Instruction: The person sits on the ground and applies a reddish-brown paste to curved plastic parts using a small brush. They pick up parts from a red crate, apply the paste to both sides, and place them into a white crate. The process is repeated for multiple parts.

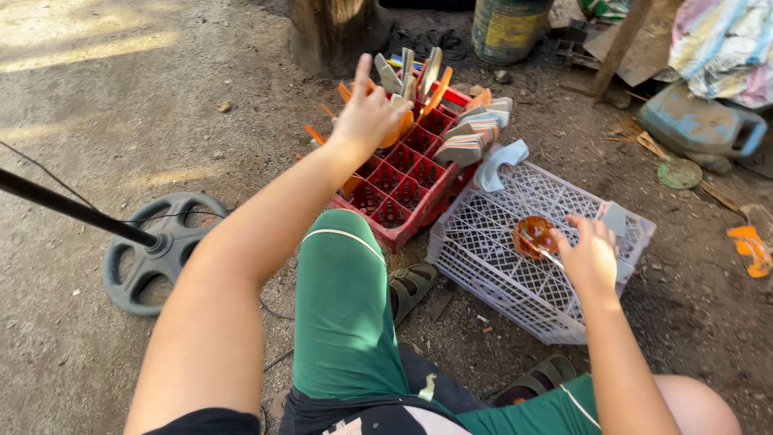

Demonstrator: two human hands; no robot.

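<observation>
My left hand [366, 117] reaches out over a red bottle crate [403, 181] that holds several flat curved pieces, grey and orange, standing on edge; its fingers close around an orange one among them. My right hand [592, 254] rests over an upturned pale lattice crate [515, 278] and grips a thin metal stick whose tip is in a small orange-brown pot [533, 235]. A grey flat piece [616, 217] lies by that hand's fingertips. A pale curved piece [499, 163] lies at the lattice crate's far corner.
I sit on dirt ground in green shorts and sandals [412, 283]. A dark stand with a round base [157, 254] is at my left. A tree trunk [334, 32], a drum [507, 28], a blue jerrycan [699, 122] and cloth lie beyond.
</observation>
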